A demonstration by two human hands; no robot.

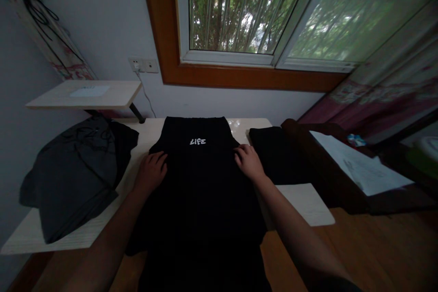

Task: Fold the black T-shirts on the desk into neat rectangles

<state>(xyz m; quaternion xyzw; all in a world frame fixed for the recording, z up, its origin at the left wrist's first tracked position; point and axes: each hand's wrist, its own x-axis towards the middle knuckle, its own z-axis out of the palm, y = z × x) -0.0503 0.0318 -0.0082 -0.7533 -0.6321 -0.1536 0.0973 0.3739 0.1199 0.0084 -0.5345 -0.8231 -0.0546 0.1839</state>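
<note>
A black garment point(205, 191), which looks like a shirt, lies spread over the table and hangs past its front edge. White lettering point(197, 141) shows upside down near its far end. My left hand point(150, 171) rests at the garment's left side, fingers bent over the cloth and closed on it. On the opposite side, my right hand point(249, 160) has its fingers and thumb closed on the edge of the cloth. A faint crease runs across between both hands. The fingertips are partly lost against the dark fabric.
A crumpled dark grey garment point(75, 173) lies on the table point(304, 203) at left, below a raised shelf point(85, 93). A folded black cloth point(278, 155) lies at right, beside dark furniture holding a white sheet point(359, 164). The wall and window point(246, 13) stand behind.
</note>
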